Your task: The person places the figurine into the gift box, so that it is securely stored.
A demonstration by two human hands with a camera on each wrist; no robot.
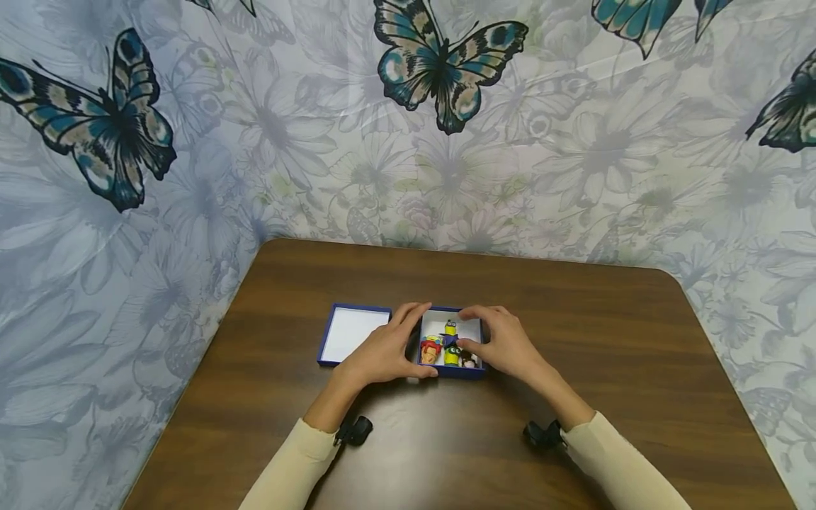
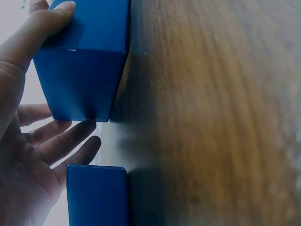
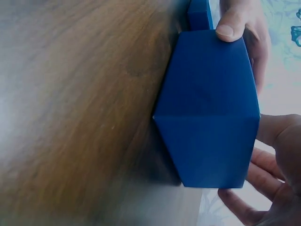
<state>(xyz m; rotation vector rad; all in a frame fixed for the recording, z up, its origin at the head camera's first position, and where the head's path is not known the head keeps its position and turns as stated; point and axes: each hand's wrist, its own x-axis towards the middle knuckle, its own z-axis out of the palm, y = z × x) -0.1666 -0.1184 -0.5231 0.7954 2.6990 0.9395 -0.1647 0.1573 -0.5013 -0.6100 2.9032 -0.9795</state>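
Observation:
An uncovered blue box (image 1: pixel 470 372) with a white inside holds several small toy figures. Among them are one with a red hat (image 1: pixel 431 349), a yellow one (image 1: pixel 450 328) at the back and a green-and-yellow one (image 1: pixel 452 355). My left hand (image 1: pixel 384 352) holds the box's left side, thumb on the front wall (image 2: pixel 87 28) and fingers toward the back. My right hand (image 1: pixel 507 343) arches over the box's right side. Its thumb reaches inside by the figures and its index finger is near the back rim, with a gap between them. Other right fingers (image 3: pixel 263 179) show beyond the box wall.
Left of the box lies a blue-edged lid (image 1: pixel 353 334), white inside facing up. Both stand on a brown wooden table (image 1: pixel 408 439). A wall covering with butterflies (image 1: pixel 446 64) rises behind the table. Each wrist carries a small black camera (image 1: pixel 359 430).

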